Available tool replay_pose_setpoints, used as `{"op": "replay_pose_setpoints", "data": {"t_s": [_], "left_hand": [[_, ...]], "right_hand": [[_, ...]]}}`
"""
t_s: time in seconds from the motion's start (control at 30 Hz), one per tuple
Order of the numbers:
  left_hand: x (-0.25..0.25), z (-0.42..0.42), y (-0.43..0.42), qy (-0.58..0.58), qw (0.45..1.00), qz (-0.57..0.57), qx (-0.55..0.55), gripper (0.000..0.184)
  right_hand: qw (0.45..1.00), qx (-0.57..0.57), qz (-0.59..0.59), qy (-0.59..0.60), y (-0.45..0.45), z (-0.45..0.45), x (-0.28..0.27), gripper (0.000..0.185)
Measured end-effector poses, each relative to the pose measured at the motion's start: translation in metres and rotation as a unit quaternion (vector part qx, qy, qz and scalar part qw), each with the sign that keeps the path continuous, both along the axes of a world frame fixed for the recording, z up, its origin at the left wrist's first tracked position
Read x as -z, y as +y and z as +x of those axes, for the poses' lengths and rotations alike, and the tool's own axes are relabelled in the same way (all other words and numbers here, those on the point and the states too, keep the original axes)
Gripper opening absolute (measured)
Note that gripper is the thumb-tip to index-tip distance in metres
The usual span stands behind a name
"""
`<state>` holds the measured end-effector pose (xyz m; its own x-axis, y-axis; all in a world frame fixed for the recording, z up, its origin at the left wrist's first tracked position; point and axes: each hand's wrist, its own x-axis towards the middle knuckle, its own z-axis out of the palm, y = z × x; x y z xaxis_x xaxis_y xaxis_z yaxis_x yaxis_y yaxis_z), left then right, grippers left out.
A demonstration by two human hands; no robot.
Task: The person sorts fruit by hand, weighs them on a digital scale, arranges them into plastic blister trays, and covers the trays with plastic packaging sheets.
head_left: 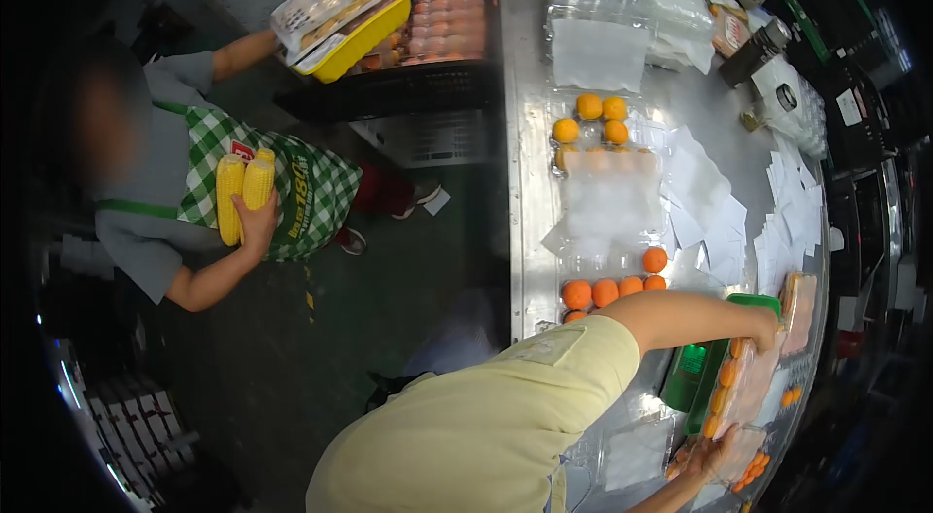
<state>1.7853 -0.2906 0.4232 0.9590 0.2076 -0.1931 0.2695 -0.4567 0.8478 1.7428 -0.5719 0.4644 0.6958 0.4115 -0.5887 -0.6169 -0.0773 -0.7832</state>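
Several oranges (604, 292) show right of centre on the tabletop (530, 251). Farther right, I see a lit green device (694, 359). Then my right hand (714, 455), lower right, sits by the lower end of the clear fruit pack (748, 392). The pack's long axis slants steeply up to my left hand (766, 326), nearer its upper end. Whether either hand's fingers grasp it, I can't tell.

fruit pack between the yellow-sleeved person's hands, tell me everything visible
The fruit pack looks like clear plastic, long and box-shaped. Orange fruits line its left side; the rest looks pale. It slants beside a green device. The upper hand is at one end, the lower hand near the other; its base is hidden.
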Motion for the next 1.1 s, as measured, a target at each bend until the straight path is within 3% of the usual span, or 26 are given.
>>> {"op": "replay_pose_setpoints", "data": {"t_s": [0.03,0.1,0.23,0.4,0.47,0.57,0.67,0.77,0.9,1.0,1.1], "left_hand": [[0.008,0.020,-0.006,-0.003,0.999,0.031,0.027,0.034],[0.035,0.052,-0.013,0.021,0.996,0.061,0.055,0.031],[0.047,0.084,-0.027,0.045,0.991,0.095,0.083,0.031],[0.048,0.090,-0.052,0.092,0.992,0.085,0.009,0.035],[0.043,0.088,-0.057,0.102,0.993,0.063,-0.008,0.040],[0.036,0.090,-0.071,0.088,0.994,0.047,-0.045,0.034],[0.020,0.078,-0.079,0.070,0.994,0.084,-0.026,0.040],[0.027,0.076,-0.100,-0.041,0.951,0.287,-0.109,0.047],[0.014,0.070,-0.112,-0.101,0.942,0.307,-0.092,0.049],[0.001,0.056,-0.118,-0.171,0.929,0.317,-0.089,0.046],[-0.008,0.056,-0.125,-0.215,0.913,0.333,-0.097,0.045]], "right_hand": [[1.000,0.000,-0.002,0.011,-0.007,0.011,0.002,0.053],[0.999,0.020,0.028,-0.011,-0.029,0.049,0.057,0.051],[1.000,0.008,0.012,-0.022,-0.051,0.082,0.082,0.049],[0.999,-0.023,0.000,-0.023,-0.081,0.120,0.114,0.050],[0.999,-0.025,-0.017,-0.034,-0.083,0.125,0.110,0.049],[0.998,-0.048,-0.031,-0.041,-0.095,0.147,0.107,0.047],[0.995,-0.056,-0.058,-0.061,-0.092,0.135,0.079,0.045],[0.987,-0.066,-0.115,-0.088,-0.098,0.133,0.064,0.044],[0.967,-0.111,-0.187,-0.136,-0.094,0.120,0.028,0.046],[0.936,-0.108,-0.200,-0.268,-0.099,0.121,0.025,0.050],[0.855,-0.133,-0.231,-0.445,-0.102,0.120,0.015,0.052]]}}
